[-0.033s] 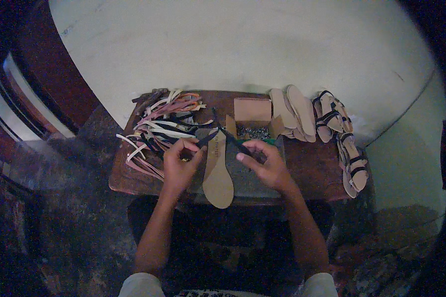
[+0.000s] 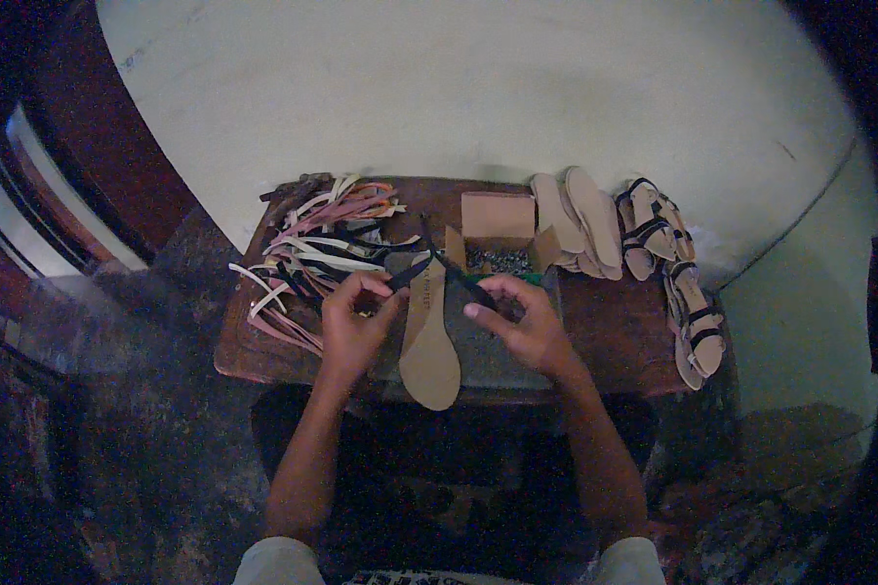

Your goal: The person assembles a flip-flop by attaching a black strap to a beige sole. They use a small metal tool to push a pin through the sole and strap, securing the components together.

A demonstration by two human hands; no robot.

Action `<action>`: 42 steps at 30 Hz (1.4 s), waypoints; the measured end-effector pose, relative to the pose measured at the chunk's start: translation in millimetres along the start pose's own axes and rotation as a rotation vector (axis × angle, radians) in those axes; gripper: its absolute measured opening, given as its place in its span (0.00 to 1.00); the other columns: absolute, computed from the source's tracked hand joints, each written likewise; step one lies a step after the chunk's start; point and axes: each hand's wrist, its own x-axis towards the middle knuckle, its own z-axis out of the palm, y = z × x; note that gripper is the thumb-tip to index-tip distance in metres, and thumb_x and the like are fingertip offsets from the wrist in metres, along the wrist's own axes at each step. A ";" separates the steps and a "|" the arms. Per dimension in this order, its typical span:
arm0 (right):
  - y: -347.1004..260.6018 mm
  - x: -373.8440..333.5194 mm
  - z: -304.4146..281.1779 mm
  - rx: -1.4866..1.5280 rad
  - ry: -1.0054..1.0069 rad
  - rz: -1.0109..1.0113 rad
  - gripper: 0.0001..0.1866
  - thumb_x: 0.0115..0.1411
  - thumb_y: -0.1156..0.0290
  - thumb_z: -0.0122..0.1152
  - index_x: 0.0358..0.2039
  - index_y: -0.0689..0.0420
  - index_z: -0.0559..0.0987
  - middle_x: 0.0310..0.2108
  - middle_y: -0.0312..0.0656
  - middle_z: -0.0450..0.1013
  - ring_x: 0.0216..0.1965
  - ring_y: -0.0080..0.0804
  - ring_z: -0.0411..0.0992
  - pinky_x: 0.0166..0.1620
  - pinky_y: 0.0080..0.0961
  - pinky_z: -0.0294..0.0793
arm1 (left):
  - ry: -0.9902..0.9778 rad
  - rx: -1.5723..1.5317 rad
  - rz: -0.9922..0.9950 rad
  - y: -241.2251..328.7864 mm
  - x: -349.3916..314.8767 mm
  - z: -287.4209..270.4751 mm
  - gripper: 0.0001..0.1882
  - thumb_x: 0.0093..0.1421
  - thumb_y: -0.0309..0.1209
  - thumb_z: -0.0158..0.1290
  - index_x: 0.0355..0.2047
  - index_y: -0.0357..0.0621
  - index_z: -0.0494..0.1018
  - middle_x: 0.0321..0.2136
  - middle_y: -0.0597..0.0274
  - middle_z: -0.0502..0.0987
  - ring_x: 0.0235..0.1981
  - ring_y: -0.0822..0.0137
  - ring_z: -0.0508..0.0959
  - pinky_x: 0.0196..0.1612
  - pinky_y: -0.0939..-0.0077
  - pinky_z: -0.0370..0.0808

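A beige shoe sole (image 2: 429,366) lies lengthwise in front of me, its broad end toward me and reaching past the table's front edge. My left hand (image 2: 356,317) pinches one black strap end (image 2: 410,275). My right hand (image 2: 527,322) is closed on another black strap end (image 2: 457,277). Both strap lengths slant up and meet above the sole's narrow far end, with a thin black piece running on beyond. Whether they form one strap or two I cannot tell. The fingertips partly cover the ends.
A heap of white, pink and black straps (image 2: 307,249) lies at the left on the dark wooden table (image 2: 610,336). Beyond my right hand stands an opened cardboard box (image 2: 498,216) of small metal pieces. Farther right are stacked beige soles (image 2: 587,219) and several black-strapped sandals (image 2: 698,317).
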 end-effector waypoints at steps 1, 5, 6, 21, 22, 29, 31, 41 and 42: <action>1.5 0.7 1.0 0.024 -0.002 0.024 0.12 0.59 0.69 0.66 0.41 0.59 0.78 0.31 0.33 0.74 0.34 0.17 0.69 0.38 0.22 0.70 | 0.003 -0.006 -0.070 5.6 0.3 -0.5 0.12 0.51 0.22 0.65 0.31 0.38 0.70 0.30 0.61 0.79 0.31 0.76 0.76 0.33 0.79 0.74; 11.4 1.8 6.8 0.000 0.057 -0.016 0.13 0.58 0.68 0.67 0.41 0.59 0.78 0.29 0.32 0.73 0.29 0.17 0.67 0.33 0.21 0.69 | 0.012 0.017 -0.135 9.4 2.9 -2.2 0.13 0.51 0.23 0.65 0.35 0.38 0.73 0.30 0.62 0.79 0.33 0.74 0.77 0.34 0.78 0.73; 14.1 1.7 9.5 -0.033 0.084 -0.059 0.13 0.58 0.68 0.68 0.40 0.60 0.78 0.28 0.32 0.73 0.28 0.17 0.67 0.32 0.21 0.69 | 0.016 0.037 -0.101 5.6 2.3 -3.1 0.13 0.51 0.23 0.65 0.36 0.38 0.74 0.30 0.62 0.79 0.33 0.73 0.77 0.34 0.77 0.73; 26.7 -6.8 47.2 -0.363 -0.133 0.167 0.28 0.51 0.61 0.70 0.50 0.64 0.77 0.44 0.57 0.76 0.45 0.50 0.77 0.48 0.39 0.74 | -0.390 0.413 -0.377 -7.3 -16.3 14.2 0.28 0.48 0.40 0.67 0.44 0.35 0.75 0.40 0.44 0.80 0.39 0.51 0.81 0.43 0.61 0.76; 27.8 -7.9 48.2 -0.357 -0.113 0.167 0.28 0.50 0.62 0.70 0.49 0.64 0.77 0.44 0.56 0.77 0.45 0.50 0.77 0.49 0.38 0.74 | -0.390 0.386 -0.398 -9.9 -16.1 14.4 0.28 0.48 0.39 0.67 0.45 0.34 0.75 0.39 0.44 0.80 0.39 0.52 0.81 0.43 0.61 0.77; 30.7 -7.9 53.1 -0.264 -0.042 0.177 0.25 0.50 0.68 0.70 0.48 0.64 0.78 0.40 0.51 0.79 0.42 0.41 0.78 0.48 0.33 0.75 | -0.359 0.205 -0.524 0.4 -12.9 11.3 0.26 0.48 0.31 0.66 0.46 0.33 0.73 0.37 0.49 0.81 0.36 0.62 0.81 0.41 0.69 0.77; 44.3 -7.0 55.8 -0.177 -0.005 0.185 0.22 0.51 0.72 0.70 0.46 0.64 0.78 0.38 0.47 0.79 0.40 0.35 0.77 0.46 0.30 0.75 | -0.329 0.153 -0.533 5.6 -13.1 12.2 0.24 0.49 0.29 0.65 0.45 0.34 0.73 0.35 0.52 0.81 0.35 0.64 0.81 0.39 0.70 0.76; 43.6 -0.8 56.3 0.111 0.047 0.237 0.12 0.54 0.72 0.69 0.36 0.62 0.78 0.30 0.38 0.77 0.32 0.22 0.73 0.37 0.24 0.73 | -0.309 -0.186 -0.526 -2.7 -14.2 15.4 0.16 0.54 0.28 0.65 0.40 0.40 0.72 0.29 0.64 0.77 0.28 0.74 0.75 0.32 0.76 0.72; 44.3 -0.9 55.7 0.101 0.042 0.242 0.12 0.54 0.71 0.69 0.36 0.62 0.78 0.31 0.41 0.78 0.33 0.25 0.75 0.38 0.26 0.75 | -0.314 -0.168 -0.522 -2.7 -14.3 16.0 0.15 0.54 0.29 0.65 0.39 0.41 0.72 0.28 0.65 0.76 0.27 0.75 0.74 0.31 0.77 0.72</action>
